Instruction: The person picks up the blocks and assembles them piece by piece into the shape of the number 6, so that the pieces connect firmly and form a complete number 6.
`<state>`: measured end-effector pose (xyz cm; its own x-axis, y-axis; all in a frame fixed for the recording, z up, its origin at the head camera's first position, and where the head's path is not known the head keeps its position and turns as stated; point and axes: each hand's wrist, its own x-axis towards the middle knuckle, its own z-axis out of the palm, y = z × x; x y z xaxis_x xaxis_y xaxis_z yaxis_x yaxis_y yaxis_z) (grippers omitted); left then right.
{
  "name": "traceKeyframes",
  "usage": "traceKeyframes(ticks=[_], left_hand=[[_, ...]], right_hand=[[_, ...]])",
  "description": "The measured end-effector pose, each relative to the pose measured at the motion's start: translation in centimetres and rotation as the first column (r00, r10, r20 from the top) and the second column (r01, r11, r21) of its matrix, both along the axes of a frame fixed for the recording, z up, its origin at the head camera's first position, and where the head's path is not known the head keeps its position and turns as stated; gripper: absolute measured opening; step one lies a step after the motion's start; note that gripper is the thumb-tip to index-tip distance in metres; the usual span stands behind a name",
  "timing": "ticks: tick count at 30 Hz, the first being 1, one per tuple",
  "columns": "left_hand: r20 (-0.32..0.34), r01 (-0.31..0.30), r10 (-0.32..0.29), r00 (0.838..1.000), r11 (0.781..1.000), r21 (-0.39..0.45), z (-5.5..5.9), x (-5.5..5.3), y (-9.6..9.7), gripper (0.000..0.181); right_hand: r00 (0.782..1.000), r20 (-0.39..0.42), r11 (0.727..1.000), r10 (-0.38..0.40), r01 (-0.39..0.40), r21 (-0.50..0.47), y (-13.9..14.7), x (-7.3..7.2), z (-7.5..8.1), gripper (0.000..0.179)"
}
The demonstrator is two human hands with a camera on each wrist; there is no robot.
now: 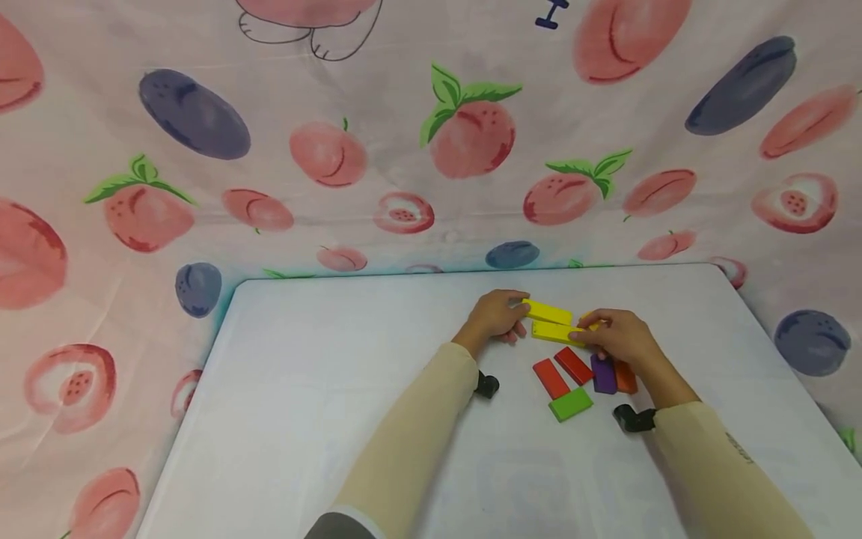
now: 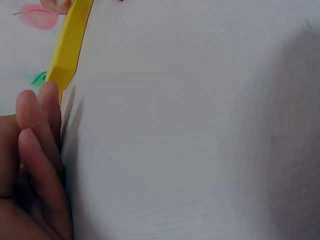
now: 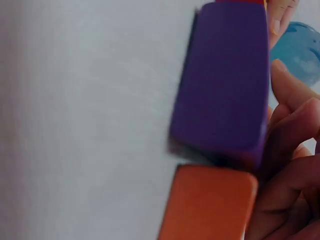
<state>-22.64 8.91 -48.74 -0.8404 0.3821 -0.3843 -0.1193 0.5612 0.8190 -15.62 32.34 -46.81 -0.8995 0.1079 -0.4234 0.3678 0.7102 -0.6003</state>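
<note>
In the head view my left hand pinches the left end of the farther yellow block between thumb and forefinger. A second yellow block lies just nearer, almost parallel, and my right hand grips its right end. More yellow shows behind the right fingers, mostly covered. Below the right hand are a purple block and an orange block, side by side. The right wrist view shows the purple block and orange block close up, beside the curled fingers.
Two red blocks, one on the left and one on the right, lie nearer me, with a green block in front. All rest on a white table. A fruit-patterned cloth hangs behind the table's far edge.
</note>
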Motion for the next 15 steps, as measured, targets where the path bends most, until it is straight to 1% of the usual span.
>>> traceKeyframes(ticks=[3, 5, 10, 12, 15], left_hand=[[0.015, -0.011, 0.011, 1.000, 1.000, -0.006, 0.0, 0.0, -0.1, 0.036], [0.029, -0.029, 0.029, 0.999, 1.000, -0.002, 0.1, 0.0, -0.2, 0.034], [0.052, -0.099, 0.099, 0.994, 0.995, 0.000, 0.3, 0.1, -0.8, 0.028], [0.046, -0.119, 0.119, 0.992, 0.993, -0.005, 0.2, 0.2, -1.3, 0.026], [0.018, -0.127, 0.127, 0.992, 0.992, -0.020, -0.2, 0.5, -2.2, 0.024]], right_hand=[[1.000, 0.002, 1.000, 0.013, -0.013, 0.024, -0.3, -0.1, 0.1, 0.060], [1.000, 0.005, 0.999, 0.024, -0.024, 0.039, -0.4, -0.1, 0.1, 0.059], [1.000, 0.011, 0.998, 0.026, -0.027, 0.053, -0.7, -0.1, 0.1, 0.059], [1.000, 0.012, 0.998, 0.025, -0.026, 0.059, -0.7, -0.1, 0.1, 0.059], [1.000, 0.021, 0.998, 0.017, -0.018, 0.066, -0.6, -0.1, 0.0, 0.059]])
